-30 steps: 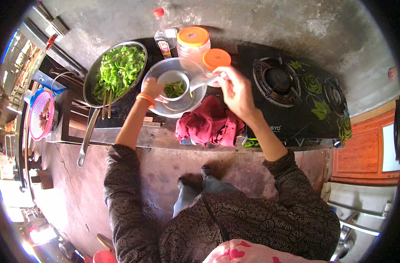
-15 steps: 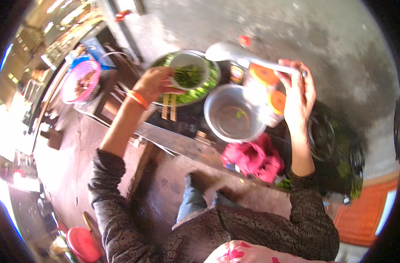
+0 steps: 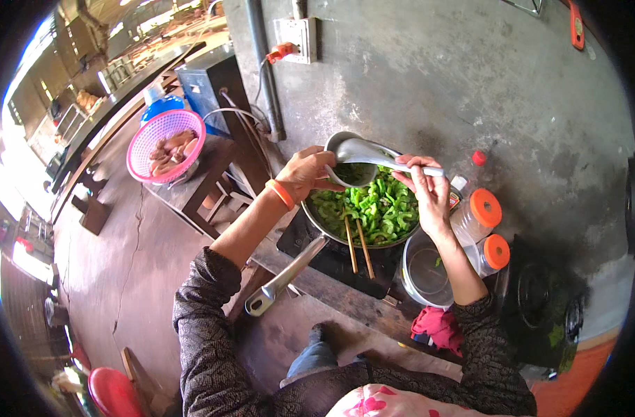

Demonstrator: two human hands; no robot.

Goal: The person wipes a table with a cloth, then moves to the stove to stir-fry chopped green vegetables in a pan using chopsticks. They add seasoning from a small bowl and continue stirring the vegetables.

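My left hand [image 3: 307, 172] grips the rim of a small metal bowl [image 3: 340, 137] with chopped dark green herbs in it. The bowl tilts over a frying pan [image 3: 290, 273] full of sliced green vegetables [image 3: 383, 208]. In my right hand [image 3: 429, 191] is the handle of a large metal spoon [image 3: 363, 151], its head at the mouth of the bowl. Fingers are closed on both things. A pair of chopsticks [image 3: 359, 247] rests in the pan, ends over the near rim.
Right of the pan stands a metal pot [image 3: 429, 271], beside jars with orange lids [image 3: 486, 207]. A pink cloth [image 3: 439, 328] lies at the bench edge. To the left, a pink basket [image 3: 147, 149] holds pale meat. A plugged socket [image 3: 303, 40] is on the wall.
Both hands have come together over the pan. The spoon has moved left to the bowl, and the bowl now tips over the vegetables. The view has shifted, showing more wall.
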